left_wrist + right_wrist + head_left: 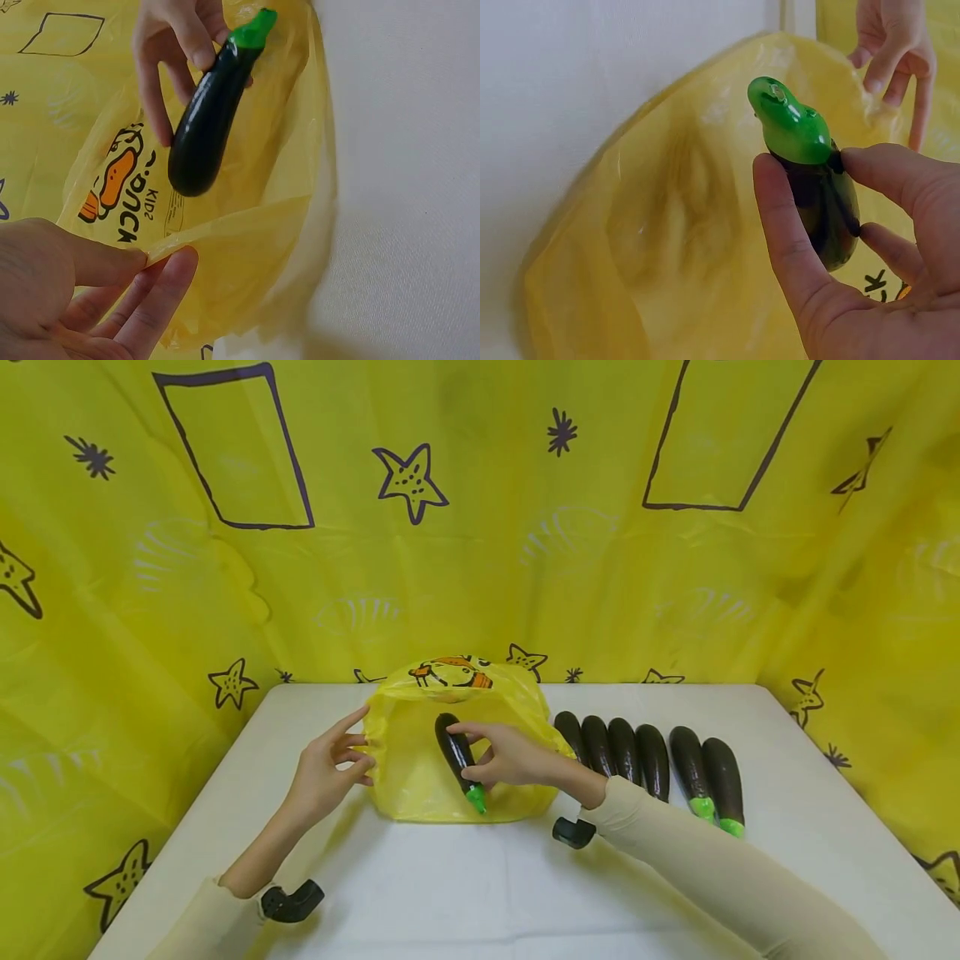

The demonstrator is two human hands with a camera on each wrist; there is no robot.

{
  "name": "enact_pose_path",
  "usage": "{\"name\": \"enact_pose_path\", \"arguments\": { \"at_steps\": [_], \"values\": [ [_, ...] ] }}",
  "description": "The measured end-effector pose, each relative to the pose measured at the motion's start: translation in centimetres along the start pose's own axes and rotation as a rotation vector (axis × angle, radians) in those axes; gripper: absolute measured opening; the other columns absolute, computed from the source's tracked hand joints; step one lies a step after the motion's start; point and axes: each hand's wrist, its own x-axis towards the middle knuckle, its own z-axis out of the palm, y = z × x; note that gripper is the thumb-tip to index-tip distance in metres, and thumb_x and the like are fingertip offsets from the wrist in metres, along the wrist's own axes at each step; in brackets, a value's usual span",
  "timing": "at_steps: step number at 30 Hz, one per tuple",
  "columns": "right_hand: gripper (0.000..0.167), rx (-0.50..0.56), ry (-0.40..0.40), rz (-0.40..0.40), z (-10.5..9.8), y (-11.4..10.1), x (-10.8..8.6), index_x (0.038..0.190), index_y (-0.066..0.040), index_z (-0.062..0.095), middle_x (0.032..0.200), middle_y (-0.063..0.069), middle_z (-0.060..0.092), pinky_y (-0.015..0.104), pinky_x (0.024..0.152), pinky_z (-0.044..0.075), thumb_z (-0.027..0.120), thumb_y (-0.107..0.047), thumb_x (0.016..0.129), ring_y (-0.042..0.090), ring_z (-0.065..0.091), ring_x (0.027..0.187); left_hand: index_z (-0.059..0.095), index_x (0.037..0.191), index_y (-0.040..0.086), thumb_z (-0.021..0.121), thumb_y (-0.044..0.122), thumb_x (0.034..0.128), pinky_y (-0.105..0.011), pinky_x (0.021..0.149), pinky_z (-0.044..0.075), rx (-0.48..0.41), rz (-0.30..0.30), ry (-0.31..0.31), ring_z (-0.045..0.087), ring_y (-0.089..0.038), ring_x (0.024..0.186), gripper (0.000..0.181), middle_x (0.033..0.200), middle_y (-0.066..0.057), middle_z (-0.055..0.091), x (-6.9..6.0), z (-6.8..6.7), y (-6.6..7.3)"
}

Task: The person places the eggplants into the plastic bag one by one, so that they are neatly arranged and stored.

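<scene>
A dark eggplant point(456, 753) with a green stem end is held between the thumb and fingers of my right hand point(512, 755), at the mouth of a yellow plastic bag point(405, 793). Its green end points toward me in the head view. My left hand point(324, 770) pinches the bag's rim on the left side; the left wrist view shows the left thumb point(105, 262) and a finger meeting on the thin plastic. The bag lies open toward me, with a printed cartoon and lettering point(127, 187) on it. From the right wrist, the eggplant's stem point(791, 124) faces the camera.
Several more eggplants point(652, 760) lie side by side on the white table point(450, 893), right of the bag, some partly hidden by the right forearm. A yellow curtain point(480, 568) with star drawings surrounds the table. Black straps with cameras point(291, 902) sit at both wrists.
</scene>
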Motion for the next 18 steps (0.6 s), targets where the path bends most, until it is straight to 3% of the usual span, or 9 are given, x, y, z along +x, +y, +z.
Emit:
{"name": "enact_pose_path", "arguments": {
  "at_steps": [12,18],
  "values": [
    [0.066,0.082,0.064,0.023,1.0,1.1,3.4,0.155,-0.015,0.046,0.147,0.025,0.045,0.037,0.072,0.066,0.074,-0.008,0.095,0.026,0.073,0.075,0.044,0.156,0.011,0.069,-0.016,0.0879,-0.043,0.066,0.066,-0.014,-0.033,-0.004,0.071,-0.029,0.088,0.078,0.117,-0.027,0.065,-0.1,0.0,0.0],
    [0.06,0.097,0.108,0.038,1.6,1.1,5.5,0.15,-0.016,0.053,0.144,0.025,0.047,0.036,0.071,0.066,0.075,-0.01,0.094,0.024,0.073,0.075,0.044,0.157,0.012,0.069,-0.016,0.088,-0.043,0.065,0.066,-0.009,-0.035,-0.004,0.071,-0.029,0.088,0.078,0.114,-0.027,0.064,0.1,0.1,0.0]
  ]
}}
